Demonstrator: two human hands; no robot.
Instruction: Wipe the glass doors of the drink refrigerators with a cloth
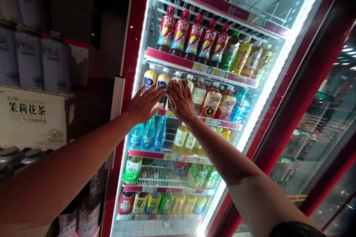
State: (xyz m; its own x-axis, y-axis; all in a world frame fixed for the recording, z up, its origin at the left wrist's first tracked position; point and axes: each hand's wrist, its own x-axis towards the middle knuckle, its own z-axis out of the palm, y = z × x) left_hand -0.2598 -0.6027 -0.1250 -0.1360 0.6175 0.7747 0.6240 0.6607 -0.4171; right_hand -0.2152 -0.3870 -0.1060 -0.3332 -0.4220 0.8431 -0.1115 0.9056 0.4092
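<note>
Head view: a bunched cloth (184, 84) lies beneath the right hand (182, 102), seemingly against the glass door (132, 44) of a lit cooler, with bottles (167, 29) behind. The right fingers lie over it, fairly close together; whether they also pinch it, I cannot tell. Just beside, the left hand (143, 104) has its fingers spread wide, holding nothing. The cloth should be light, limp and unbreakable, best held bunched under flat fingers and palm; the glass is probably stiff, slick and fragile.
</note>
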